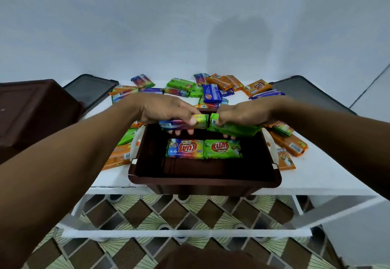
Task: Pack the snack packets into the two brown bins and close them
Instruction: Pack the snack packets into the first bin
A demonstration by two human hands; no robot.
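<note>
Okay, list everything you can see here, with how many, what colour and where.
Open bin: one, brown, front centre of table.
Packets in bin: two, one rainbow, one green, side by side on its floor.
Second bin: one, brown, far left.
Lids: two, dark grey, back left and back right.
Loose packets: many, orange, green, blue, rainbow, scattered on table around bin.
Table: one, white.
Floor: brown-and-green pattern, below table.
Left hand: one, holds rainbow packet over bin.
Right hand: one, holds green packet over bin.
</note>
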